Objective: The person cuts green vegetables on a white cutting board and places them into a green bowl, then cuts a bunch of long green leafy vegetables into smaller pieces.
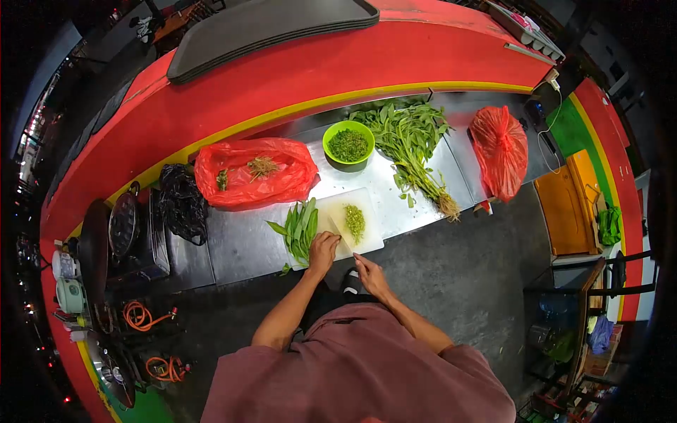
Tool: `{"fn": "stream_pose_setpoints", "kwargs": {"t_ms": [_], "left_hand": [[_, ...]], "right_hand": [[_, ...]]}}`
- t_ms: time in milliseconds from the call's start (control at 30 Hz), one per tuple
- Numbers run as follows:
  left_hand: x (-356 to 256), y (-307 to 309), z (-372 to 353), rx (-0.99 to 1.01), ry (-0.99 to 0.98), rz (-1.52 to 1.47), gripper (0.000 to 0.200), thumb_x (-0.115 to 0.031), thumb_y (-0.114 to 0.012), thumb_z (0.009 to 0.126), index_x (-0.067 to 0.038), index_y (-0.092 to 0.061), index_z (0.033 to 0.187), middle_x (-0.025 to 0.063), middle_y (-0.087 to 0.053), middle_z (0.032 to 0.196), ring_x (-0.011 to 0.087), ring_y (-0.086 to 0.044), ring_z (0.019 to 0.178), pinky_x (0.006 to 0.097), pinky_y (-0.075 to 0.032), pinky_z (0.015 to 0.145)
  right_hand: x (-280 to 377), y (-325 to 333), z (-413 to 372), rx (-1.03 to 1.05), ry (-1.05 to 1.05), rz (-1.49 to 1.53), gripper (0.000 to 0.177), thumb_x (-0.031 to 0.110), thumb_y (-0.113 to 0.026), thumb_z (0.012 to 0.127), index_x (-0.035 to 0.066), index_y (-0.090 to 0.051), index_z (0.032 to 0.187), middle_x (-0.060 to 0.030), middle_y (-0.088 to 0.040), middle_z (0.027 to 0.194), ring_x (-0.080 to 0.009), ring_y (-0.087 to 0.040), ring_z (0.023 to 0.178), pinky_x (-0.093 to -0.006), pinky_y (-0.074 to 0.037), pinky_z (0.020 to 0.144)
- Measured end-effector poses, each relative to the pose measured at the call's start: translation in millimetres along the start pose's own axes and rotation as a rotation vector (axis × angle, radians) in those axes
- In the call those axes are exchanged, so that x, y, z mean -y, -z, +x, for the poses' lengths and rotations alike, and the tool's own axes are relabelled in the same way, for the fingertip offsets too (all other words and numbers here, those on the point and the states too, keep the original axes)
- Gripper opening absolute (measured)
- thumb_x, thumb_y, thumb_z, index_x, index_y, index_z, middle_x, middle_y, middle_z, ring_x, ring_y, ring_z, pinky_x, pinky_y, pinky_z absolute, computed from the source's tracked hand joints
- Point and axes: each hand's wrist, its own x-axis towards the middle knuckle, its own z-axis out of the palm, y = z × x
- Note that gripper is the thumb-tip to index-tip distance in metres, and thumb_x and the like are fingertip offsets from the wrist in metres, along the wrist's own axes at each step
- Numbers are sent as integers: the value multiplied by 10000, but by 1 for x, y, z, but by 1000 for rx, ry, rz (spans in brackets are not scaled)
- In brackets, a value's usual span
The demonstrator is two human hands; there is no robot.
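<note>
A white cutting board (374,229) lies at the front edge of the metal counter. My right hand (370,273) is closed round the handle of a knife (345,235), whose blade rests over the board. Beside the blade my left hand (325,248) has its fingers bent together on the board, pressing something too small to make out. Chopped green pieces (355,224) form a pile right of the blade. Long green leaves (302,229) lie on the board's left side. Behind the board stands a green bowl (348,142) holding chopped greens.
Leafy stems with roots (416,151) spread right of the bowl. An open red plastic bag (257,173) holds root scraps at the left, near a black bag (183,201). A tied red bag (502,151) sits at the right. Dark trays (271,32) rest on the red ledge.
</note>
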Motion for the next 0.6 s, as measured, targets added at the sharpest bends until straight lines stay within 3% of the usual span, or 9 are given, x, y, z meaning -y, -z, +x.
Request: {"fn": "stream_pose_setpoints", "kwargs": {"t_ms": [67,133,200,267,300,400,433,500,600], "left_hand": [[-1,0,-1,18,10,8,139,-42,-695,885,-8,-755,1006,130,-679,968,351,-630,934,433,-495,863],[-6,3,1,30,8,27,138,-42,-693,887,-1,-752,1005,135,-670,960,350,-627,933,436,-494,858],[-9,6,1,40,0,30,147,-46,-690,892,-2,-750,1019,133,-667,960,348,-623,940,440,-494,849],[-2,1,-3,27,-3,-2,153,-42,-686,895,2,-749,1028,135,-666,962,350,-618,931,441,-494,838],[-1,0,-3,-2,-34,22,149,-47,-691,887,-8,-749,1018,123,-663,943,338,-621,910,439,-497,826],[-2,-1,-2,-24,-67,74,144,-52,-694,880,-15,-749,1007,111,-662,925,329,-622,889,436,-500,813],[-3,0,-2,-15,-65,103,142,-51,-691,882,-14,-749,1006,112,-662,926,331,-622,888,437,-500,812],[-3,1,-2,-15,-63,77,140,-49,-691,881,-15,-749,1004,112,-664,929,334,-621,887,438,-500,812],[-2,3,0,-1,-55,47,134,-43,-689,879,-15,-750,995,113,-667,935,341,-618,882,441,-499,812]], "right_hand": [[-7,-4,4,-6,3,-25,392,306,-553,1070,100,-642,1391,-106,-596,672,-134,-593,647,-339,-505,638],[-11,-10,11,-87,196,-61,386,295,-549,1070,108,-634,1397,-158,-570,667,-153,-579,632,-356,-501,638],[-3,-4,11,-51,155,-45,382,283,-540,1072,123,-620,1410,-195,-564,680,-161,-545,624,-370,-485,630],[20,3,12,74,-29,-60,410,288,-541,1062,92,-599,1418,-313,-701,1037,-401,-729,970,-421,-532,833],[22,6,16,128,-102,-69,413,290,-533,1066,87,-596,1420,-322,-686,1130,-415,-711,1059,-426,-530,878],[15,2,23,89,-48,-76,419,300,-529,1068,84,-596,1420,-321,-672,1176,-429,-685,1115,-429,-530,908],[7,-1,26,91,-46,-77,419,300,-529,1068,84,-596,1420,-321,-672,1176,-429,-685,1115,-429,-530,908],[-3,-7,25,16,72,-11,414,305,-534,1078,99,-601,1431,-94,-561,676,-133,-499,625,-354,-465,609],[-8,-9,20,-16,81,-53,413,309,-531,1080,108,-602,1433,-103,-599,689,-157,-536,625,-362,-486,633]]}}
